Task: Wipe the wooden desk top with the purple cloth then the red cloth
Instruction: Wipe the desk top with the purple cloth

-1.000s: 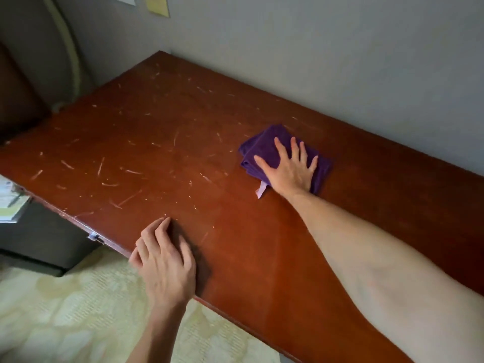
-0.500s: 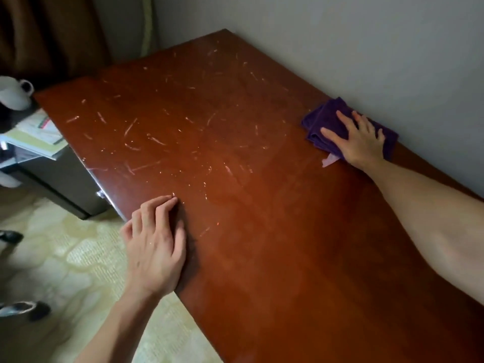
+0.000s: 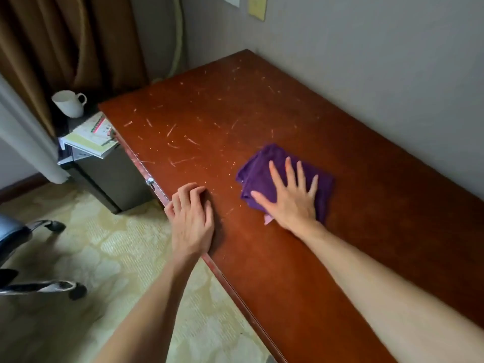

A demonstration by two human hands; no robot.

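Right hand point(image 3: 293, 203), fingers flat, presses the purple cloth point(image 3: 264, 174) across the bench point(image 3: 366, 231); left hand point(image 3: 191, 221) rests loosely curled, holding nothing. Scratched far end looks next.

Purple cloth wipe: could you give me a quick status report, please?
Right hand flat, pressing purple cloth on desk top. Left hand resting at front edge. Red cloth not in view. Nothing in the way.

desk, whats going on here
A person is wiping the wooden desk with a purple cloth. The right hand presses flat on the cloth, fingers spread, near the middle of the top. The left hand rests on the front edge, fingers curled, holding nothing. Pale scratches or bits mark the far left part. No red cloth is in view.
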